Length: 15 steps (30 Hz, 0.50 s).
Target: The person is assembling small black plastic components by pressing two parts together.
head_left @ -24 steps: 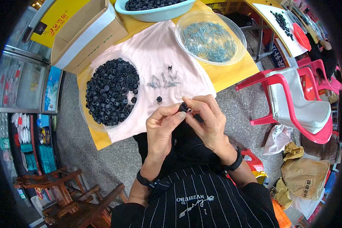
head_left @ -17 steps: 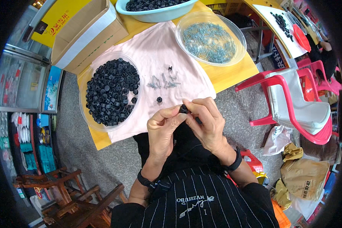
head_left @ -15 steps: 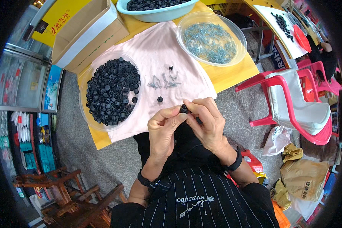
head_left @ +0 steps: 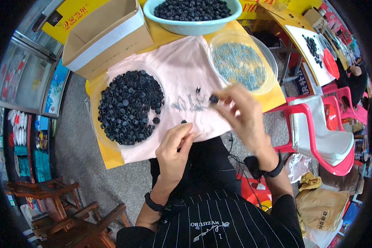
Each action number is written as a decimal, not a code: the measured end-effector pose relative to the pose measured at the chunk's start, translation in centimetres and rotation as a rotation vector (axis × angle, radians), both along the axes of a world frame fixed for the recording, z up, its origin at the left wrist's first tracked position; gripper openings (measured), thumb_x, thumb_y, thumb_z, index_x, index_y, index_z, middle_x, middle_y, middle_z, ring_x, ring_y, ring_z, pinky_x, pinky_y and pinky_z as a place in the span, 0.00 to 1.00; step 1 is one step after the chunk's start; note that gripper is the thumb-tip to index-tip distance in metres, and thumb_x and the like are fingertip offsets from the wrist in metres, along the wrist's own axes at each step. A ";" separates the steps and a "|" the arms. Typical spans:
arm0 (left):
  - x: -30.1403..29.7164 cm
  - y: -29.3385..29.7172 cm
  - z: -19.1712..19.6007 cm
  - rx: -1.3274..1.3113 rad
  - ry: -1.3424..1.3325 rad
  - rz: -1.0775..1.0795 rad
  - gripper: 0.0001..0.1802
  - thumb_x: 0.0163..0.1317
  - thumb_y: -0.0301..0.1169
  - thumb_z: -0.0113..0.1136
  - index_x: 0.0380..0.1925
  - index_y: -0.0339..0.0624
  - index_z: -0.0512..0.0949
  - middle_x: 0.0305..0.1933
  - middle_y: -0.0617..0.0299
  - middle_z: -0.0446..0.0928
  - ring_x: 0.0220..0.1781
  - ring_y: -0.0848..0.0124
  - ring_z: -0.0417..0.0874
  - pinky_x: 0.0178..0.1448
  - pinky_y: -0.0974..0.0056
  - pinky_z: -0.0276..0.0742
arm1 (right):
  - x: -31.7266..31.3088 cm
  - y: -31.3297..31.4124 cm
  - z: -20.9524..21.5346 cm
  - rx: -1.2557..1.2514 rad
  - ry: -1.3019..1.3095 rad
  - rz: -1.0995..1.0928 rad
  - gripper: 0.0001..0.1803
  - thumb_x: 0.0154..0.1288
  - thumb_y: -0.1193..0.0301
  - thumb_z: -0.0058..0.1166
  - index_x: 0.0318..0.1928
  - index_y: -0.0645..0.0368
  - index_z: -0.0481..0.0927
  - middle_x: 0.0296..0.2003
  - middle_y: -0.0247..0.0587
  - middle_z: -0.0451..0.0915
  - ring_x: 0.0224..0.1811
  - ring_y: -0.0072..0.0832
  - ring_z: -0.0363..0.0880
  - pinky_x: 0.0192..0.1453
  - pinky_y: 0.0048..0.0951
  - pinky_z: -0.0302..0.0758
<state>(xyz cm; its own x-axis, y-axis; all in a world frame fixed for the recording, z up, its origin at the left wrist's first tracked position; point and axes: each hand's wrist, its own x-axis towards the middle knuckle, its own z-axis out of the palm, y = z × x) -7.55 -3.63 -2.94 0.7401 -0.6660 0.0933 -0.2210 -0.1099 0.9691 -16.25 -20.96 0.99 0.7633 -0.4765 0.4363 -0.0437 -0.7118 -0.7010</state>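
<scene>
The right hand (head_left: 240, 115), blurred, reaches out over the table with a small black plastic cap (head_left: 213, 98) pinched at its fingertips, above the pale pink cloth (head_left: 182, 66). The left hand (head_left: 174, 149) sits at the near edge of that cloth, fingers curled loosely together; whether it grips anything I cannot tell. A second small black piece (head_left: 183, 122) lies on the cloth just beyond the left fingertips.

The square yellow table (head_left: 277, 97) carries everything else. At its far left stands an open brown cardboard box (head_left: 105, 37) with a white band on its side. Beside it, at the far edge, is a light blue plastic basin (head_left: 194, 25) filled with black caps. On the cloth to the left rests a clear round plastic dish (head_left: 96, 99) heaped with black plastic caps (head_left: 130, 106). To the right, a second clear round bowl (head_left: 268, 68) holds a layer of small grey metal pins (head_left: 239, 64).

In the middle of the cloth, between the two dishes, lies a loose scatter of grey pins (head_left: 190, 103), with one lone black piece (head_left: 198, 89) just beyond them. A red and white plastic chair (head_left: 318, 136) stands to the right of the table.
</scene>
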 end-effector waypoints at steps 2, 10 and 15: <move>0.9 0.1 -1.4 0.086 -0.493 0.006 0.15 0.57 0.19 0.63 0.46 0.33 0.78 0.46 0.55 0.78 0.38 0.71 0.81 0.42 0.70 0.79 | 2.5 -2.3 2.5 -0.094 -0.029 -0.095 0.11 0.55 0.74 0.62 0.39 0.61 0.78 0.31 0.43 0.74 0.28 0.36 0.73 0.32 0.34 0.71; 0.5 -0.9 -2.2 0.116 -0.626 0.042 0.13 0.56 0.20 0.62 0.43 0.30 0.78 0.44 0.51 0.77 0.43 0.56 0.80 0.46 0.60 0.77 | 13.0 -11.7 2.3 -0.418 -0.140 -0.349 0.15 0.58 0.64 0.61 0.42 0.60 0.79 0.33 0.45 0.77 0.42 0.43 0.77 0.43 0.39 0.73; 1.2 -0.4 -2.5 0.070 -0.662 0.080 0.13 0.54 0.18 0.63 0.42 0.32 0.79 0.40 0.51 0.78 0.39 0.58 0.79 0.42 0.60 0.76 | 11.1 -7.9 3.6 -0.340 -0.138 -0.176 0.13 0.59 0.66 0.60 0.42 0.60 0.81 0.37 0.46 0.80 0.35 0.38 0.78 0.39 0.35 0.74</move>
